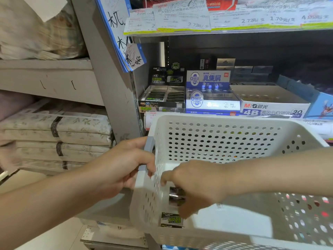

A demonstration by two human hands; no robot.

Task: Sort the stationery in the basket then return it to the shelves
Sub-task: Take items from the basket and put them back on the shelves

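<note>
Low in the centre of the frame, the right hand (196, 186) is reaching down into the white perforated basket (225, 141), its grip closing around a small dark packet (175, 195) that is sitting against the basket's left wall. Just below that packet, a black-and-green eraser pack (171, 220) is lying on the basket floor in the lower left corner. At the basket's left edge, the left hand (124, 166) is gripping the grey handle (148, 148), fingers curling over it and into the basket rim.

Behind the basket, at mid-frame, a grey metal shelf (198, 114) is carrying open display boxes: a black-and-green eraser box (162, 98) on the left, a blue-and-white eraser box (209, 94) beside it, then a white box marked "4B ERASER" (270, 105) to the right. Price labels (198, 20) are hanging along the shelf edge across the top of the frame. On the left side of the frame, folded patterned packages (59, 134) are lying stacked on a separate white shelf.
</note>
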